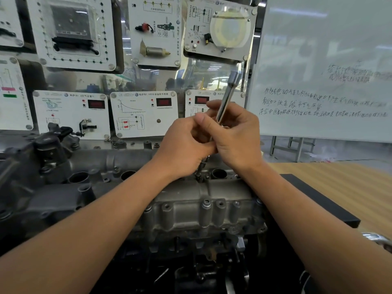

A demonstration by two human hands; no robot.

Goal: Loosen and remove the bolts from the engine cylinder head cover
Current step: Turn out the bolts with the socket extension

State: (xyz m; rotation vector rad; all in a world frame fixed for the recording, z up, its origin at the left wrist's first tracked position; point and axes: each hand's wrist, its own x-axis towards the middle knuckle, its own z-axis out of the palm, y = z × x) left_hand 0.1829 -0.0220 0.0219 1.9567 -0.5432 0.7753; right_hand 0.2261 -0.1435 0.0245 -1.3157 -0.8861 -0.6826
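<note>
A grey cast cylinder head cover [191, 200] lies across the middle of the view. A long chrome extension bar [226, 100] stands tilted over it, its socket end [200, 174] seated on a bolt near the cover's centre ridge. My left hand [184, 147] and my right hand [237, 136] both grip the bar's shaft, fingers curled round it, thumbs close together. The bar's upper square end points up and right. Another bolt head [206, 203] sits in a boss on the cover's near side.
Round plug wells [218, 172] open along the cover. Dark engine parts [48, 153] rise at the left. White training panels [144, 113] stand behind the engine, a whiteboard [326, 71] at the right. A wooden tabletop [343, 187] and a black block [322, 200] lie to the right.
</note>
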